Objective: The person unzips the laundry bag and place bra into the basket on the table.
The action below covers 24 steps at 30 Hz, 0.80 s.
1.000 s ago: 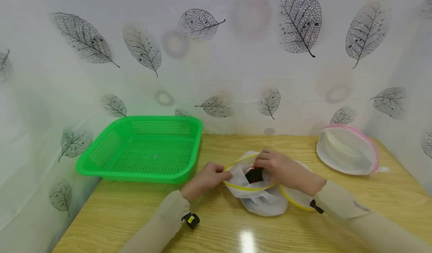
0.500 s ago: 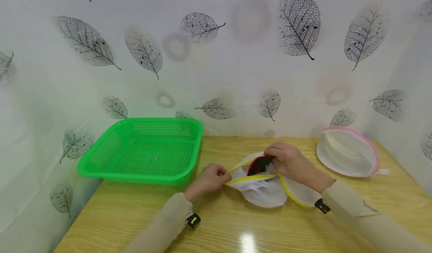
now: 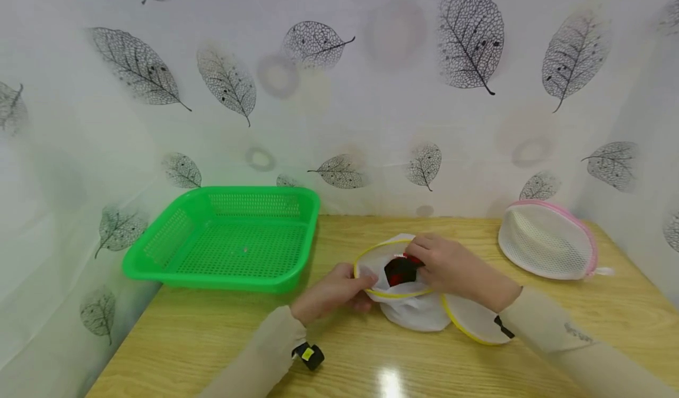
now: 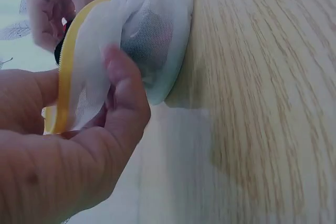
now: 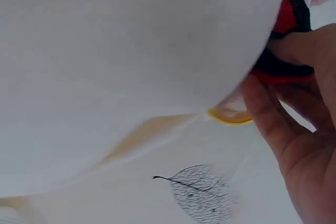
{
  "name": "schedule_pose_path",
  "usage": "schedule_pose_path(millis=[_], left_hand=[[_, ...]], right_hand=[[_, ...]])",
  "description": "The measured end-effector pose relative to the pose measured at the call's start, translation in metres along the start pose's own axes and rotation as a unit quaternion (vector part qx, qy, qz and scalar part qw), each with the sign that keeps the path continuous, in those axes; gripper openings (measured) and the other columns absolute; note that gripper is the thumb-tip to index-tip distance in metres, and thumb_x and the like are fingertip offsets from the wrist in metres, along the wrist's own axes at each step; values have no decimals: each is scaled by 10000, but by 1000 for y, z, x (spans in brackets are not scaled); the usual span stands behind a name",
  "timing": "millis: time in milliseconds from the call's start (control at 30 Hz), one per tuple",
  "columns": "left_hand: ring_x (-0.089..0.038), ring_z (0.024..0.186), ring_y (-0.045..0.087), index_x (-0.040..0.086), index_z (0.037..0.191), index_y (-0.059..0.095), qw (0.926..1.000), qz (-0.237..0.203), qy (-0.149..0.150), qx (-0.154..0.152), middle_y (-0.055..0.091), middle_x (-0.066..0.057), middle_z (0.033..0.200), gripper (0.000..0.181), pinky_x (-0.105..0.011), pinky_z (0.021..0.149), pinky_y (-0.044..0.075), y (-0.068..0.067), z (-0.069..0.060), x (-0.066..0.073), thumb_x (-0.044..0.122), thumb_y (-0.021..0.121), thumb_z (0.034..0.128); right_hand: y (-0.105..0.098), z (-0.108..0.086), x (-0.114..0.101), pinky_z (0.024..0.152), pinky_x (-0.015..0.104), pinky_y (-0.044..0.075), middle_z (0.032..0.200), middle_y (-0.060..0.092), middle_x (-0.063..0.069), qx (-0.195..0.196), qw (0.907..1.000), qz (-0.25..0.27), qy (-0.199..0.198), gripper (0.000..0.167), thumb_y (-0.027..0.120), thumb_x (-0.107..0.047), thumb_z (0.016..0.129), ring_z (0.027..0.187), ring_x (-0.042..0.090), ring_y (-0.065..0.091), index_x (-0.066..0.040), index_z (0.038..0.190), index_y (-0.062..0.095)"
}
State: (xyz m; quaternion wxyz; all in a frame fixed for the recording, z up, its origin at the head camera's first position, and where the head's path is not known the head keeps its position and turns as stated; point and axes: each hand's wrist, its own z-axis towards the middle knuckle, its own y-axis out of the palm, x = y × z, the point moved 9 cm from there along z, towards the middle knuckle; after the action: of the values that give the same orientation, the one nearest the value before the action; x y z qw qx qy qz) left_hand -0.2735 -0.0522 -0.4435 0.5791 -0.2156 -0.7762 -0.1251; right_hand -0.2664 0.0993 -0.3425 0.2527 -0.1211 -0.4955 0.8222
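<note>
A white mesh laundry bag [image 3: 416, 315] with a yellow zip stands on the table with its mouth spread wide and its round lid flap [image 3: 477, 318] folded out to the right. My left hand [image 3: 336, 292] grips the left side of the rim; in the left wrist view its thumb and curled fingers hold the yellow zip edge [image 4: 65, 77]. At the bag's mouth, my right hand [image 3: 453, 265] pinches a black-and-red piece of cloth [image 3: 400, 271]. The right wrist view shows that cloth [image 5: 286, 66] between thumb and fingers. Something dark shows through the mesh [image 4: 149, 38] lower in the bag.
To the left, a green plastic basket [image 3: 289, 280] stands on the wooden table [image 3: 339, 351]. A second mesh bag with a pink zip [image 3: 549, 244] lies at the back right. Behind the table hangs a leaf-print curtain [image 3: 371, 103].
The right hand lifted the cloth up and right, then brought it back lower into the bag's mouth. The left hand shifted its grip on the rim, and the mouth widened again.
</note>
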Motion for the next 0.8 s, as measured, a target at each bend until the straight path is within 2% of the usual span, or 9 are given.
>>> schedule_pose_path(millis=[67, 133, 233, 300, 367, 467, 633, 700, 800], left_hand=[[-88, 665, 632, -43, 1096, 626, 10000, -53, -11, 65, 659, -23, 846, 222, -208, 639, 543, 0, 0, 0, 165, 574, 1035], [-83, 684, 630, -44, 1085, 627, 9998, -85, 0, 162, 652, -15, 863, 200, -204, 650, 539, -1, 2, 1, 142, 585, 1025], [-82, 706, 633, -66, 1070, 640, 9994, -67, 93, 333, 650, -12, 875, 204, -206, 661, 544, -5, 4, 2, 124, 612, 1003], [-85, 700, 634, -76, 1063, 652, 9989, -18, 154, 440, 654, -13, 865, 211, -211, 658, 545, -7, 5, 2, 119, 628, 987], [-87, 697, 636, -79, 1053, 660, 9985, 76, 241, 489, 654, -9, 855, 211, -216, 656, 547, -9, 6, 1, 117, 636, 978], [-95, 690, 629, -69, 974, 661, 9972, 314, 416, 535, 634, -5, 822, 166, -224, 649, 550, -13, 5, 0, 95, 639, 963], [-90, 635, 576, -25, 788, 605, 9894, 1004, 716, 771, 564, 20, 715, 174, -210, 591, 515, -21, 3, 1, 72, 647, 926], [-86, 625, 566, -22, 798, 628, 9865, 1194, 743, 842, 566, 26, 705, 182, -204, 581, 502, -24, 2, 0, 96, 653, 934], [-89, 657, 596, -52, 893, 669, 9869, 1208, 690, 817, 614, 0, 762, 187, -217, 612, 536, -23, 3, -2, 122, 646, 958]], right_hand=[[2, 3, -9, 642, 290, 534, 901, 645, -45, -194, 9989, -367, -221, 384, 789, -27, 736, 768, 145, 589, -147, 1081, 672], [3, 5, -18, 598, 265, 506, 856, 628, -53, -244, 9949, -814, -534, 343, 801, -64, 754, 718, 147, 561, -169, 1055, 674], [3, 8, -28, 561, 240, 457, 783, 571, -53, -116, 9856, -1385, -958, 252, 794, -65, 752, 664, 146, 511, -177, 934, 662], [2, 9, -30, 550, 229, 437, 751, 542, -51, -18, 9832, -1478, -1067, 247, 777, -18, 725, 650, 136, 496, -170, 861, 638], [1, 8, -28, 545, 222, 433, 741, 521, -45, 47, 9857, -1321, -1049, 274, 756, 30, 691, 644, 124, 493, -154, 847, 627], [-3, 5, -18, 546, 228, 454, 753, 519, -39, 206, 9931, -776, -860, 330, 733, 82, 638, 650, 104, 510, -130, 870, 634], [-17, -1, 4, 585, 234, 516, 815, 621, -17, 761, 9958, 143, -485, 335, 716, 136, 677, 684, 85, 590, -75, 937, 704], [-23, -3, 14, 593, 229, 524, 839, 675, 1, 1008, 9935, 425, -320, 316, 716, 147, 698, 692, 91, 625, -54, 943, 723], [-29, -6, 25, 600, 216, 514, 870, 720, 25, 1232, 9897, 713, -117, 315, 711, 165, 710, 706, 96, 639, -37, 951, 736]])
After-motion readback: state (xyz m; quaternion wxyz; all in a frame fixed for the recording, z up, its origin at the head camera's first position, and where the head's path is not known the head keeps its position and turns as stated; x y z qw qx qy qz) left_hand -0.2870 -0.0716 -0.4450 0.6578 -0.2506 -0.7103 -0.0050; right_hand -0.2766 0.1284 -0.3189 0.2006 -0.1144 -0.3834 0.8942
